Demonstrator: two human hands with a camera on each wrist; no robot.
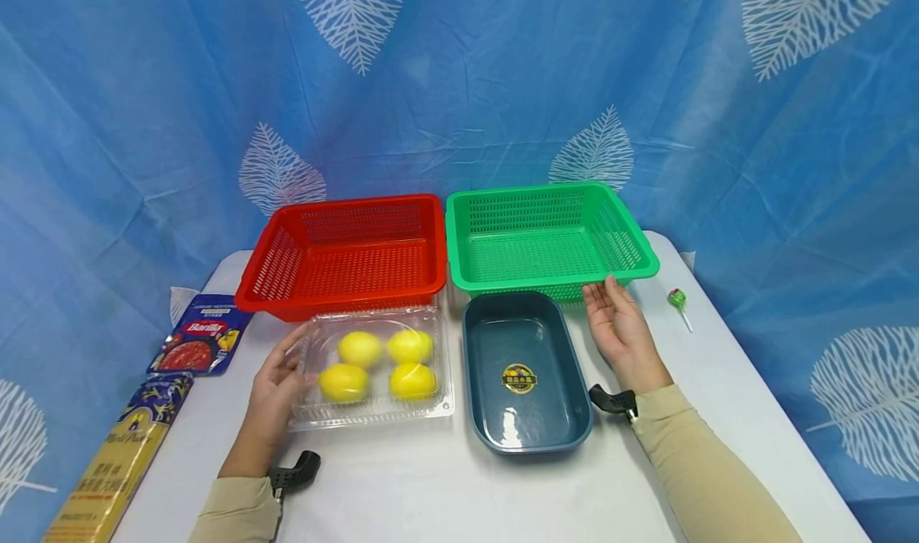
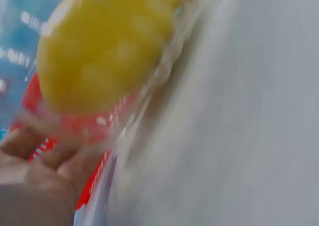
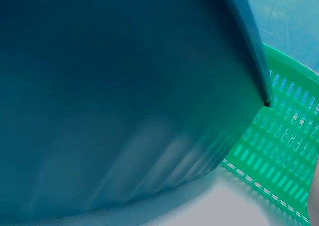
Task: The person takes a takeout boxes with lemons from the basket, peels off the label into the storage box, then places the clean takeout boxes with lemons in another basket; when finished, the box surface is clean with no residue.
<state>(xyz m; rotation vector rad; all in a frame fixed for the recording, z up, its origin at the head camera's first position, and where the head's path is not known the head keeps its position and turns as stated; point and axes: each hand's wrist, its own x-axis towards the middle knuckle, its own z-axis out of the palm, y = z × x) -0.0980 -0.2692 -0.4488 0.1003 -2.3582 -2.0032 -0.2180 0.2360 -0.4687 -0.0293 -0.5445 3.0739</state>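
My left hand [image 1: 278,379] is at the left edge of a clear plastic clamshell box [image 1: 376,411] holding several yellow lemons [image 1: 343,383]. Its fingers look loosely bent along that edge; blur in the left wrist view hides the exact contact. One lemon [image 2: 99,51] looms large there through the clear plastic. My right hand [image 1: 623,332], palm turned inward, has its fingers extended near the front rim of a green basket [image 1: 553,281]. Just left of it lies a dark blue dish [image 1: 527,431] with a round gold label, its outer side filling most of the right wrist view.
A red basket [image 1: 341,300] stands behind the box, beside the green one. To the left lie a blue Barilla pouch [image 1: 201,336] and a long yellow pasta pack [image 1: 118,463]. A green lollipop [image 1: 678,299] lies near the right edge of the white table [image 1: 402,495].
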